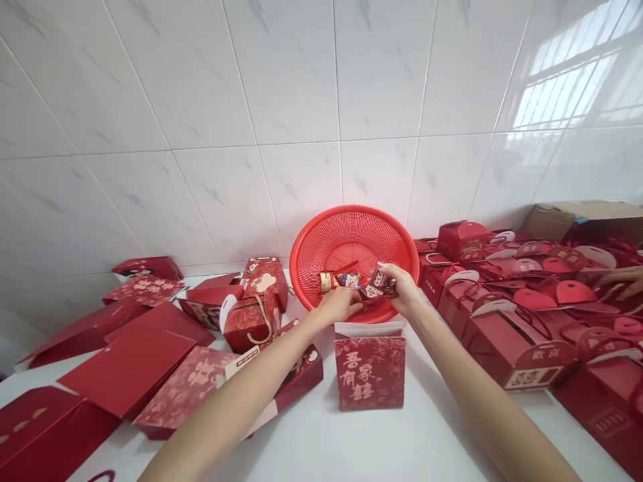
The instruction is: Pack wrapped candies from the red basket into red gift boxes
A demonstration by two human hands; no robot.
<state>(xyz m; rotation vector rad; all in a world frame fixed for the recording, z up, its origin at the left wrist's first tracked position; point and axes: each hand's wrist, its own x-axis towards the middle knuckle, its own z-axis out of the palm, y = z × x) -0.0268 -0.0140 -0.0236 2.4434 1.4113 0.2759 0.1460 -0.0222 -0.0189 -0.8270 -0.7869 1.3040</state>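
Observation:
A red plastic basket (pixel 351 217) leans tilted against the wall, with several wrapped sweets (pixel 346 276) lying in its bottom. Both hands reach over its near rim. My right hand (pixel 406 289) pinches a dark red wrapped sweet (pixel 378 274) with white print, at the right of the pile. Beside the near sweets, my left hand (pixel 339 304) has its fingers curled; what they hold, if anything, is hidden. Between my forearms, a red paper gift box (pixel 372 375) with white characters stands upright, its top flap raised.
Red boxes and box pieces (pixel 135 361) lie on the white table (pixel 301 448) at left, with a rope-handled box (pixel 254 321) among them. Many closed red boxes (pixel 517 348) crowd the right side. Behind them is a cardboard carton (pixel 593 213); another person's hand (pixel 623 284) shows at the right edge.

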